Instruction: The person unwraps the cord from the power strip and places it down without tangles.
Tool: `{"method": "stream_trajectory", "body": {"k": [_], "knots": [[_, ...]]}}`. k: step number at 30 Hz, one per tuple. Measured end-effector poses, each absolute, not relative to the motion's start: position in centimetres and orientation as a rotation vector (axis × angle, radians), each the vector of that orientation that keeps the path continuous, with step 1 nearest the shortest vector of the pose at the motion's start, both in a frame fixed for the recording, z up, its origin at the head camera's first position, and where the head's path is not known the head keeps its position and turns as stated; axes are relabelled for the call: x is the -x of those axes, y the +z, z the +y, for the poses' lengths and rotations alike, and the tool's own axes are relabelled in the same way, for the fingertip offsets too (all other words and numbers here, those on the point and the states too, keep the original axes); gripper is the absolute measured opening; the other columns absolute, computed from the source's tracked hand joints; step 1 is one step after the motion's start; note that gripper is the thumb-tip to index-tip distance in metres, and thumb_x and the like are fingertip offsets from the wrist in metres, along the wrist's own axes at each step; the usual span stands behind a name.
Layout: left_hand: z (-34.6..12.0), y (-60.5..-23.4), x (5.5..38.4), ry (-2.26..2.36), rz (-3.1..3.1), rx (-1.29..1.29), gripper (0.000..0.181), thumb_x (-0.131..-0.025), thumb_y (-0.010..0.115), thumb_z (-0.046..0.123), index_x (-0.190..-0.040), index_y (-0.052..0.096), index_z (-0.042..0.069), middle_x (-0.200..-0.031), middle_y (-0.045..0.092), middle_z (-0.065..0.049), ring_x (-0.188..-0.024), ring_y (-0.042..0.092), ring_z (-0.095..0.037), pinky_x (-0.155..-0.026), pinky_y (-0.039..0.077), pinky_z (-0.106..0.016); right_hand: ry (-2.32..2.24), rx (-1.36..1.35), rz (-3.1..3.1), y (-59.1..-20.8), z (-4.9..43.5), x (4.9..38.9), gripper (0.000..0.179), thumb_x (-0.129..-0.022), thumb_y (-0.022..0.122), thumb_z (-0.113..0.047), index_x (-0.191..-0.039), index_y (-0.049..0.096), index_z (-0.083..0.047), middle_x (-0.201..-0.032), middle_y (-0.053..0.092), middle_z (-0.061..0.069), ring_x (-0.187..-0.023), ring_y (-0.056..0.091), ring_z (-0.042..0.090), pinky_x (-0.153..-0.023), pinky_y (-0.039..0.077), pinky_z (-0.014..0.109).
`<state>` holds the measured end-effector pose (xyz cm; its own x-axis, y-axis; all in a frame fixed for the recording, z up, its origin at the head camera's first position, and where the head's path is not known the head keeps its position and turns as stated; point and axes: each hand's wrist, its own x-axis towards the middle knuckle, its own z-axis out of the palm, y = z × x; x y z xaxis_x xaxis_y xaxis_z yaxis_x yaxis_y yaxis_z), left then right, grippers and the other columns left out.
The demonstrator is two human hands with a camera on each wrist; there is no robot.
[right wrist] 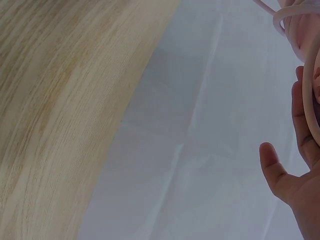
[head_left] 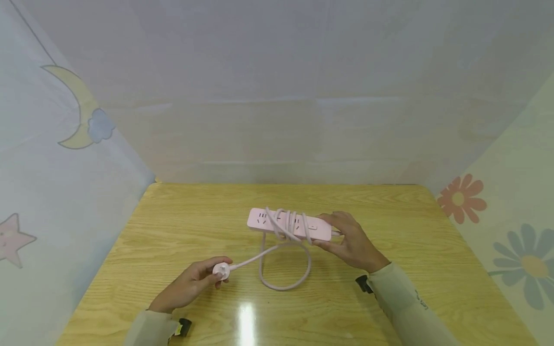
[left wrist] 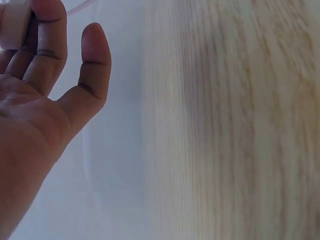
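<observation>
pink power strip (head_left: 299, 225), slightly tilted | cord (head_left: 255, 259) wrapped round it, loop (head_left: 281, 289) slack | plug (head_left: 223, 269) at left, prongs showing

Two hands (head_left: 190, 286) (head_left: 354, 244), one power strip (head_left: 299, 224), one plug (head_left: 221, 271), one cord (head_left: 281, 289)

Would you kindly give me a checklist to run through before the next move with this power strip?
1. Left hand has the plug: ok, pinched in the fingers.
2. Right hand supports the power strip: ok, gripped at the switch end.
3. Cord clear of the strip's face: not ok, several turns cross it.
4. Cord free of loose loops: not ok, one shows below the strip.
5. Switch off: cannot tell, too small.
</observation>
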<state>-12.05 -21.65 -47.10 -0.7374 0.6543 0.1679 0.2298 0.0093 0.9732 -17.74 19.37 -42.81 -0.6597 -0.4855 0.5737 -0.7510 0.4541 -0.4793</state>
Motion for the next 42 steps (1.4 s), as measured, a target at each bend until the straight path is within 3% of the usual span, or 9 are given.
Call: {"method": "stream_trajectory", "body": {"k": [7, 16, 23, 30, 36, 42], "knots": [[-21.8, -47.4, 12.3, 1.756, 1.953, -0.893, 0.037, -0.105, 0.045, -0.002, -0.137, 0.04, -0.019, -0.103, 0.065, -0.023, -0.08, 0.059, -0.022, -0.072, 0.055, -0.035, 1.044, -1.037, -2.363, -42.6, 19.4, 17.6, 0.054, -0.076, 0.086, -0.01, -0.125, 0.065, -0.013, -0.111, 0.068, -0.003, -0.101, 0.054, 0.019, -0.08, 0.043, 0.043], [-21.9, -48.1, 12.4, 1.665, 2.055, -0.765, 0.04, -0.105, 0.048, 0.004, -0.139, 0.041, -0.017, -0.108, 0.059, -0.033, -0.084, 0.061, -0.023, -0.072, 0.057, -0.036, 1.048, -1.014, -2.392, -42.4, 19.3, 17.4, 0.054, -0.075, 0.087, -0.009, -0.125, 0.065, -0.013, -0.111, 0.066, -0.001, -0.103, 0.053, 0.022, -0.08, 0.043, 0.045], [-21.9, -48.6, 12.1, 1.528, 2.276, -0.677, 0.04, -0.1, 0.06, 0.007, -0.137, 0.051, -0.006, -0.118, 0.064, -0.021, -0.101, 0.065, -0.022, -0.082, 0.057, -0.032, 1.042, -1.017, -2.387, -42.3, 19.3, 17.5, 0.053, -0.076, 0.087, -0.01, -0.124, 0.066, -0.013, -0.112, 0.067, -0.001, -0.101, 0.053, 0.019, -0.077, 0.043, 0.041], [-21.7, -48.7, 12.0, 1.417, 2.402, -0.691, 0.035, -0.096, 0.065, 0.005, -0.13, 0.057, 0.004, -0.109, 0.067, -0.009, -0.091, 0.064, -0.017, -0.076, 0.056, -0.028, 1.05, -1.024, -2.379, -42.4, 19.4, 17.5, 0.053, -0.076, 0.087, -0.01, -0.124, 0.066, -0.013, -0.111, 0.067, -0.002, -0.101, 0.053, 0.019, -0.079, 0.043, 0.043], [-21.7, -48.9, 12.0, 1.33, 2.432, -0.686, 0.034, -0.096, 0.066, 0.008, -0.129, 0.058, 0.01, -0.108, 0.066, -0.004, -0.092, 0.063, -0.012, -0.077, 0.056, -0.027, 1.058, -1.02, -2.382, -42.5, 19.4, 17.6, 0.053, -0.075, 0.087, -0.009, -0.124, 0.066, -0.012, -0.112, 0.067, -0.001, -0.102, 0.052, 0.02, -0.079, 0.043, 0.043], [-21.6, -48.6, 12.1, 1.294, 2.415, -0.631, 0.035, -0.097, 0.066, 0.008, -0.13, 0.057, 0.012, -0.112, 0.066, -0.002, -0.097, 0.064, -0.017, -0.082, 0.055, -0.03, 1.074, -1.026, -2.377, -42.5, 19.4, 17.6, 0.054, -0.074, 0.087, -0.008, -0.124, 0.066, -0.012, -0.116, 0.067, 0.001, -0.106, 0.054, 0.023, -0.083, 0.044, 0.047]]}}
